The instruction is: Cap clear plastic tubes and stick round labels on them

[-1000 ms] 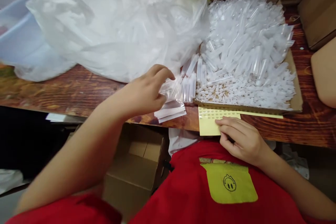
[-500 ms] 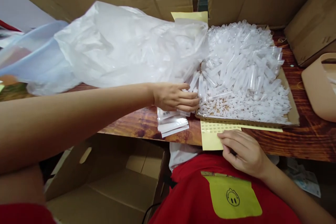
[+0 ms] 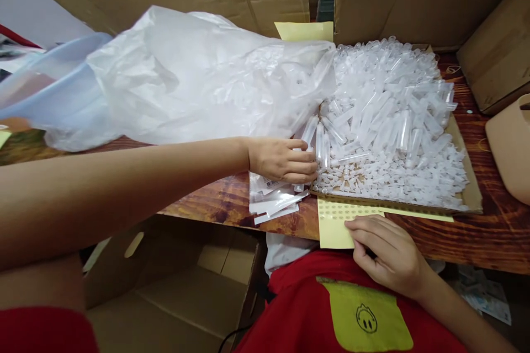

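Observation:
My left hand (image 3: 285,160) reaches across from the left, palm down, fingers bent and close together at the left edge of a shallow cardboard tray (image 3: 472,196). Its fingertips are hidden, so what they grip cannot be seen. Beneath that hand lie several clear plastic packets (image 3: 275,207) in a loose pile. Small clear plastic tubes (image 3: 364,105) are heaped in the tray, with tiny white plastic pieces (image 3: 397,182) along its near side. My right hand (image 3: 387,248) is closed, its curled fingers over the edge of a yellow sticker sheet (image 3: 333,236); anything inside them is hidden.
A large translucent plastic bag (image 3: 186,83) covers the left back of the wooden table (image 3: 207,198). Behind it, cardboard boxes (image 3: 393,0) stand close. A blue basin (image 3: 62,83) is at far left, a beige container (image 3: 509,143) at right. Below the table edge sits an open carton (image 3: 178,292).
The view has shifted slightly. Under my left hand, a packet now sticks out to the right across the pile. My right hand stays at the sticker sheet.

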A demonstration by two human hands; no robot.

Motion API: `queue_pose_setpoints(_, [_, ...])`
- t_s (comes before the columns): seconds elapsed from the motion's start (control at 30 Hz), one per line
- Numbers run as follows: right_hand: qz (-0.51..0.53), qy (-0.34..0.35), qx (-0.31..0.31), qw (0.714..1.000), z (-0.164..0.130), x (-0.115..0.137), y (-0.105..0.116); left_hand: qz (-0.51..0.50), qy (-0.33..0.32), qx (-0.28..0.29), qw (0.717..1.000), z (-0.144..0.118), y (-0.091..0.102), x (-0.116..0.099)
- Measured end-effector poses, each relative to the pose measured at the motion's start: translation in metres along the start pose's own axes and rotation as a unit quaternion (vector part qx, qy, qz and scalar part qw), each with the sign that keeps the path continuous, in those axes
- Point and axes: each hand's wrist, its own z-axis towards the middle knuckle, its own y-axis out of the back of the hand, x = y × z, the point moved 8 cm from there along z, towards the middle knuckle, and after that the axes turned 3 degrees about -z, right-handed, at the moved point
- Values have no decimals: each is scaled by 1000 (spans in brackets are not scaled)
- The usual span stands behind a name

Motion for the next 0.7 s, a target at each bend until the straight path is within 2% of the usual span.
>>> queue_pose_setpoints(0.13, [1,-3,0,1000,1,0,0,-9,-33,-61,998,3,8,-3])
queue_pose_setpoints(0.27, [4,1,-6,1000,1,2,0,20,-31,-57,998,5,7,-3])
queue_pose_setpoints(0.4, [6,-1,-4,1000,0,1,0,70,-71,-85,991,6,11,-13])
queue_pose_setpoints(0.5, [12,-9,-5,1000,0,0,0,142,-97,-62,983,6,10,-22])
queue_pose_setpoints(0.6, [22,-12,-19,1000,2,0,2,188,-84,-51,977,1,15,-30])
queue_pose_setpoints(0.7, [47,-24,-44,998,4,0,9,235,-46,-113,964,-6,28,-44])
